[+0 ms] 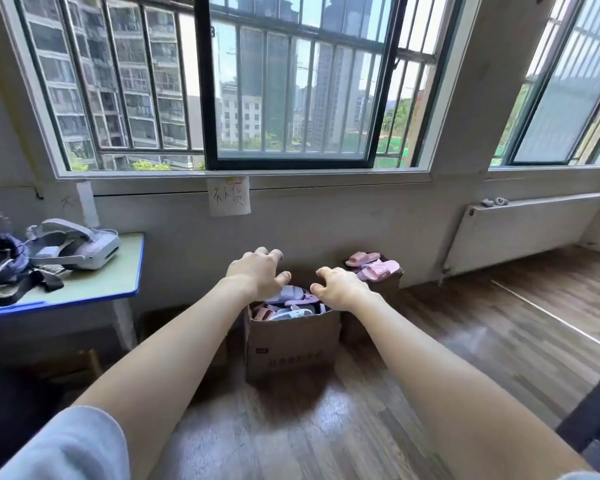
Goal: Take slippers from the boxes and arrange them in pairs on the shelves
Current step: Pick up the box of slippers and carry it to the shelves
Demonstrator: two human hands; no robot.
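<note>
Wood floor (361,427), box (291,344) of slippers (291,303) at twelve o'clock, left hand (257,271) and right hand (340,287) half-open, empty, just above

An open-topped brown cardboard box (291,344) stands upright directly beneath the left hand (257,271) and the right hand (340,285). It is filled to the brim with jumbled lilac, pink and pale-blue slide slippers (288,303) lying just under the bent fingers; whether they touch cannot be told. A second brown cardboard box (390,285), just beyond and to the right of the right hand, is heaped with pink slide slippers (371,266)
</note>
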